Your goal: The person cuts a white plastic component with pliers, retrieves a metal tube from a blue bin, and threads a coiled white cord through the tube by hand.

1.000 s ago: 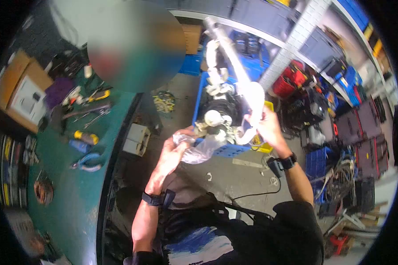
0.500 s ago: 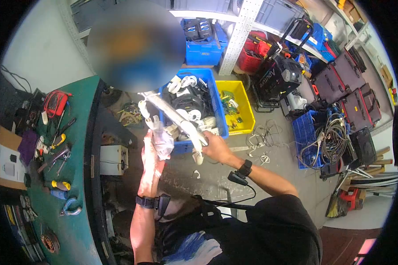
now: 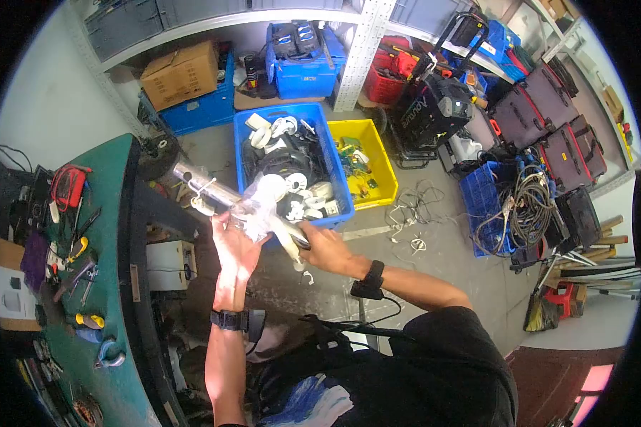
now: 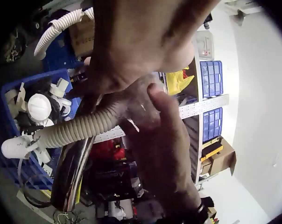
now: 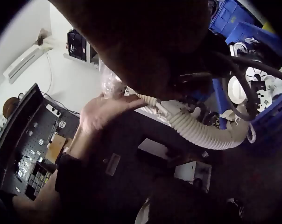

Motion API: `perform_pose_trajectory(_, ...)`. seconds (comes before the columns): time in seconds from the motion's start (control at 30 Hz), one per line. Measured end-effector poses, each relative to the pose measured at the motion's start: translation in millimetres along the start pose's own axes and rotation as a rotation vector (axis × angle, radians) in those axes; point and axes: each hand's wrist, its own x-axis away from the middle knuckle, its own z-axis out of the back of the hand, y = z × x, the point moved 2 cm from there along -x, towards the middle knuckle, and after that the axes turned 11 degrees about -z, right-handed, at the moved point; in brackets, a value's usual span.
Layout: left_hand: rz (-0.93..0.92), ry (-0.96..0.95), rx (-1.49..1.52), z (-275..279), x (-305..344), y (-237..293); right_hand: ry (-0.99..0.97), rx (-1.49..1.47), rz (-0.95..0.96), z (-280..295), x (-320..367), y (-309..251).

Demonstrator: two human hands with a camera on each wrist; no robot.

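Observation:
In the head view a shiny metal tube [image 3: 205,183] slants across in front of me, its far end out to the left. Cream corrugated hose [image 5: 206,135] runs along it; the left wrist view shows a ribbed length of hose [image 4: 80,130] crossing over the tube [image 4: 72,175]. My left hand [image 3: 235,245] holds a crumpled clear plastic bag [image 3: 258,217] against the middle of the bundle, palm turned up. The right hand [image 3: 331,250] grips the tube's near end, fingers wrapped round it beside the hose. The bag hides part of the left fingers.
Beyond the hands stands a blue crate [image 3: 343,203] of white fittings, with a yellow bin [image 3: 386,178] beside it. A green workbench [image 3: 114,213] with pliers and other tools is at left. Loose cable [image 3: 420,213] and a cable-filled blue basket [image 3: 481,213] lie to the right.
The tube has swung from pointing away to slanting left, and both hands have shifted left with it. The bag now lies over the tube's middle. The head view has turned rightward.

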Motion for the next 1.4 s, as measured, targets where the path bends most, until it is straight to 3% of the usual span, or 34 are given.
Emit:
perform_pose_trajectory(0.1,-0.080,-0.069,-0.078,9,-18,-5,0.065,-0.060,0.149,-9,-1,8)
perform_pose_trajectory(0.13,-0.145,0.077,-0.135,1,-15,-10,0.066,-0.060,0.146,-8,0,8)
perform_pose_trajectory(0.33,-0.195,0.162,-0.222,9,-15,-26,-0.026,-0.063,0.166,6,8,-4)
perform_pose_trajectory(0.43,-0.213,0.161,-0.277,10,-11,-33,0.006,-0.227,0.101,18,4,-14)
perform_pose_trajectory(0.5,-0.200,0.156,-0.298,11,-9,-42,0.186,-0.308,0.322,35,6,-30)
perform_pose_trajectory(0.53,-0.196,0.181,-0.352,13,-9,-47,0.158,-0.315,0.437,39,5,-40)
perform_pose_trajectory(0.63,-0.198,0.156,-0.456,10,-3,-53,0.026,-0.323,0.435,24,1,-48)
perform_pose_trajectory(0.7,-0.230,0.040,-0.589,5,-1,-50,0.039,-0.374,0.487,24,-1,-48)
perform_pose_trajectory(0.87,-0.247,-0.022,-0.675,0,9,-42,0.031,-0.392,0.384,17,-2,-42)
perform_pose_trajectory(0.97,-0.218,-0.102,-0.481,-11,14,-41,0.071,-0.477,0.373,21,-11,-33)
perform_pose_trajectory(1.03,-0.318,-0.040,-0.656,-9,13,-41,0.090,-0.452,0.338,41,-15,-28)
perform_pose_trajectory(1.1,-0.321,-0.035,-0.623,-3,13,-36,0.233,-0.571,0.356,57,-23,-12)
perform_pose_trajectory(1.17,-0.416,-0.085,-0.999,3,11,-28,0.016,-0.954,0.198,86,-18,-4)
perform_pose_trajectory(1.27,-0.433,-0.076,-1.016,8,12,-19,0.162,-0.768,0.084,113,-28,66)
perform_pose_trajectory(1.4,-0.450,-0.071,-0.915,2,17,-8,0.399,-0.596,-0.242,139,-7,145)
